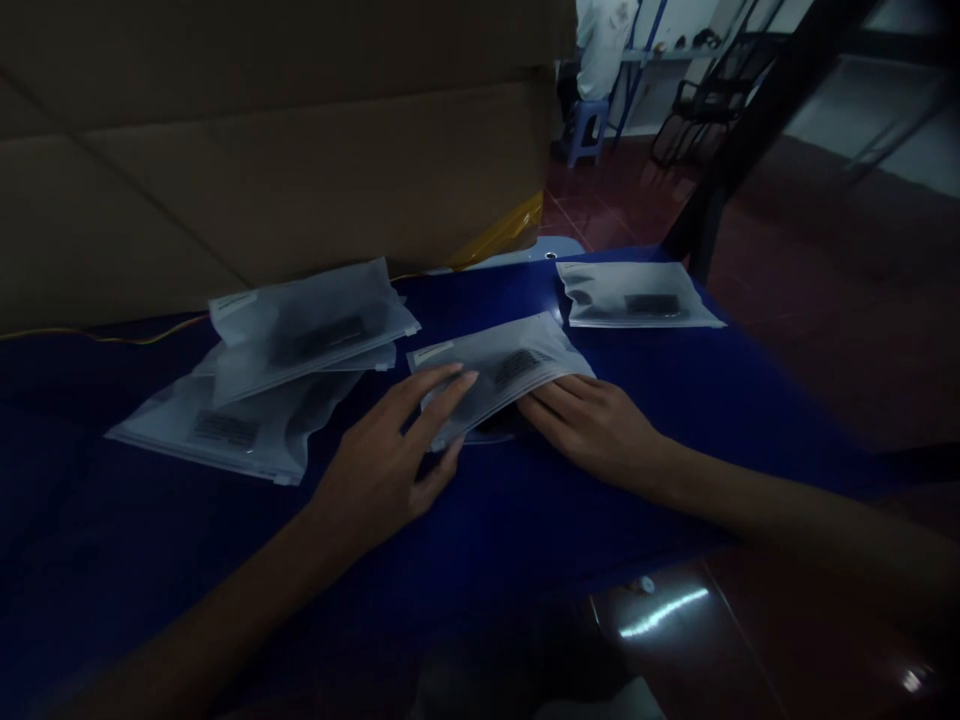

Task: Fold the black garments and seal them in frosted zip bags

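Observation:
A frosted zip bag [487,365] with dark printing lies in front of me on the blue table, its near edge lifted. My left hand [397,440] rests at the bag's left side, fingers apart, the fingertips touching its surface. The fingers of my right hand [589,425] reach in under the bag's near right edge, or into its mouth; I cannot tell which. Their tips are hidden by the frosted plastic, so what they hold, if anything, does not show. Something dark shows beneath the lifted edge.
More frosted bags [315,330] lie overlapping on the left, and a single bag [637,297] lies at the right. A large cardboard box [300,190] stands along the back of the table [465,530]. Beyond, a person sits on a blue stool [586,130] near a black chair [705,100].

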